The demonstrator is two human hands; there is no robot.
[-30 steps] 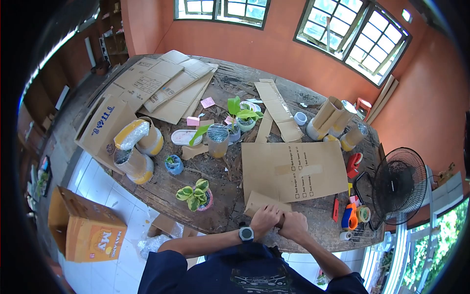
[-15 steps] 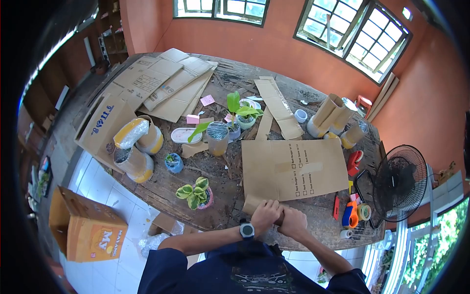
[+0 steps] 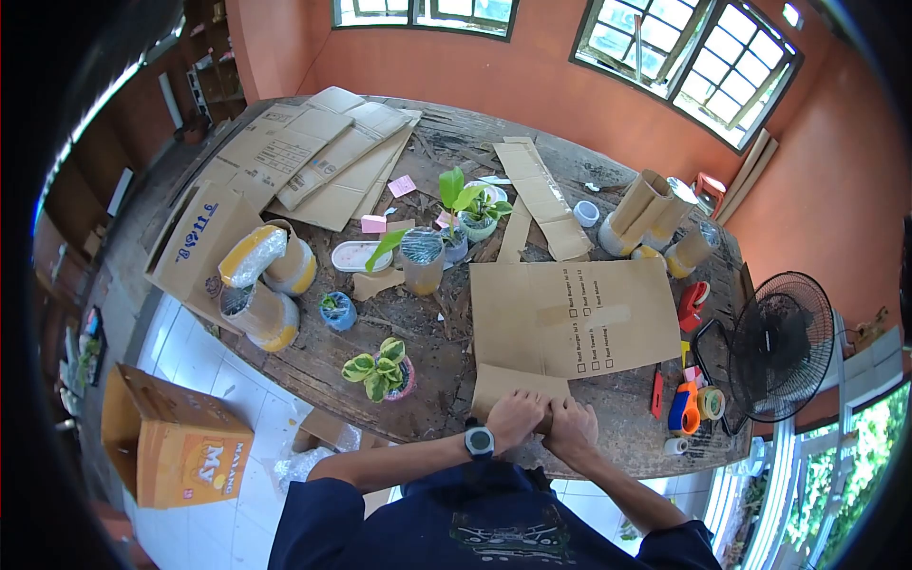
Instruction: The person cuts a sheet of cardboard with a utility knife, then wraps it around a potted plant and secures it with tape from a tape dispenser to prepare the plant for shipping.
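At the table's near edge, my left hand (image 3: 517, 418), with a watch on the wrist, is closed on a small cardboard piece (image 3: 521, 380). My right hand (image 3: 572, 429) sits right beside it, fingers curled round the same piece; its lower part is hidden by the hands. Just beyond lies a large flat cardboard sheet (image 3: 532, 328) with printed checkboxes and a strip of tape; the small piece overlaps its near left corner. A potted plant with variegated leaves (image 3: 380, 369) stands to the left of my hands.
Right of the sheet are a red cutter (image 3: 656, 394), an orange-and-blue tape dispenser (image 3: 683, 408), a red stapler-like tool (image 3: 693, 306) and a black fan (image 3: 781, 347). Cardboard tubes (image 3: 632, 214) stand behind. Stacked cardboard (image 3: 285, 157) and bubble-wrapped tubes (image 3: 261, 313) occupy the left.
The small cardboard piece now shows more of its face, reaching farther up over the sheet's near edge. Both hands keep their grip in nearly the same place. The view shifts slightly.
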